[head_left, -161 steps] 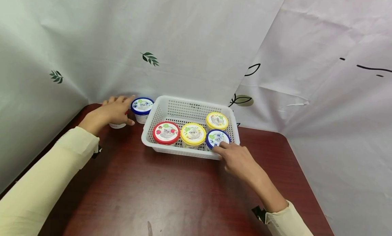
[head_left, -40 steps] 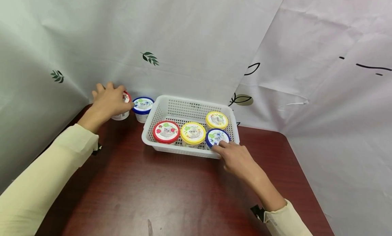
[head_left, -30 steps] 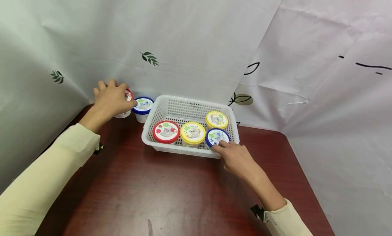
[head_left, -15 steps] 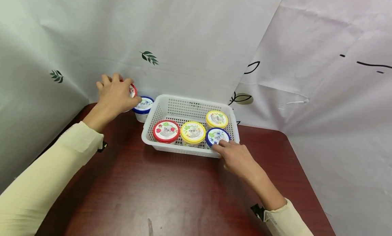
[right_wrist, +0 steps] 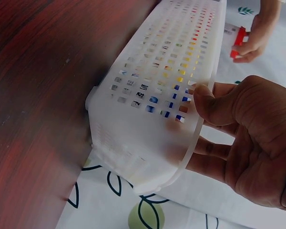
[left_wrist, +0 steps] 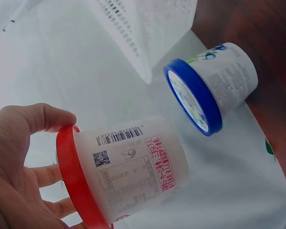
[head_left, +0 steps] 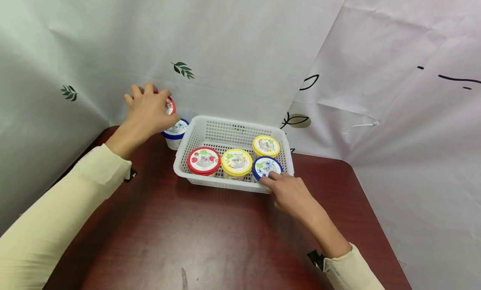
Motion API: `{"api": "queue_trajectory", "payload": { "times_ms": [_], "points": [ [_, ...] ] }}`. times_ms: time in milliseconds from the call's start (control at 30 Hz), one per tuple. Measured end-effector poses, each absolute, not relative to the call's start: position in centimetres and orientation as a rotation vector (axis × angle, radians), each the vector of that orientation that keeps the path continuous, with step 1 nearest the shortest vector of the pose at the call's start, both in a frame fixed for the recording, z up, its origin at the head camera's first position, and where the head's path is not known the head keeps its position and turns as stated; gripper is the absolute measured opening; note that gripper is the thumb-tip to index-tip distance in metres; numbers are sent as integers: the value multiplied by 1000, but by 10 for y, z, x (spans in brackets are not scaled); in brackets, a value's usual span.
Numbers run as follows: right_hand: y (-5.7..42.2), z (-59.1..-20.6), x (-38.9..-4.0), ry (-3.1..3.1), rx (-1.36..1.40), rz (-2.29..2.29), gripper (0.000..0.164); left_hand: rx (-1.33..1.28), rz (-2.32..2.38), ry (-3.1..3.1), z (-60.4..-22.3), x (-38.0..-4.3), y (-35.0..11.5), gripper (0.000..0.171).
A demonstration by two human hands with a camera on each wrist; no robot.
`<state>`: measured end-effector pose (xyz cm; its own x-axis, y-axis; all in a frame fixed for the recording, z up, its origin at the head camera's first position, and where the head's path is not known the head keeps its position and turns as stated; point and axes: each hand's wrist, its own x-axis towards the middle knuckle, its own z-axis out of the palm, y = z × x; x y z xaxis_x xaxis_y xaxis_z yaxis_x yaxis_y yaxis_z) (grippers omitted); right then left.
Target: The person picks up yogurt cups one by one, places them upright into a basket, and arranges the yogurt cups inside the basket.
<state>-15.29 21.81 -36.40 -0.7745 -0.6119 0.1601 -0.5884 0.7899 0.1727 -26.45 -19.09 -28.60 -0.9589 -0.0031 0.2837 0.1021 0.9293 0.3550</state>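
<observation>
My left hand [head_left: 146,110] holds a tub with a red lid [left_wrist: 128,167] by the lid's rim, thumb on one side and fingers on the other. It is raised above the table at the back left, and the hand hides most of it in the head view. Just below, a blue-lidded tub [head_left: 173,142] stands upright on the table left of the white plastic basket [head_left: 214,183]. With thumb outside and fingers inside, my right hand [right_wrist: 252,143] pinches the basket's rim near its front right corner, close to a blue-lidded tub [head_left: 264,166] inside.
Also in the basket are a red-lidded tub [head_left: 204,160] and a yellow-lidded tub [head_left: 236,162] along the front, with another yellow-lidded tub [head_left: 266,145] behind at right. A hanging white cloth [head_left: 240,52] closes off the back of the dark red table [head_left: 210,235].
My left hand has gripped the red-lidded tub beside the blue-lidded one, lifted it off the table and carried it up and rightward. My right hand has stayed on the basket's rim.
</observation>
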Motion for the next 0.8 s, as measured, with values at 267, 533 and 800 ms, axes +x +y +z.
{"api": "queue_trajectory", "payload": {
  "times_ms": [267, 533, 800],
  "points": [
    [218, -363, -152, -2786, 941, -168, 40, -174, -567, -2773, -278, -259, -177, 70],
    [220, -366, -154, -2721, 964, -156, 45, -243, -594, -2767, -269, -251, -158, 72],
    [221, -368, -154, -2693, 969, -157, 45, -329, -625, -2781, -268, -249, -138, 69]
  ]
}}
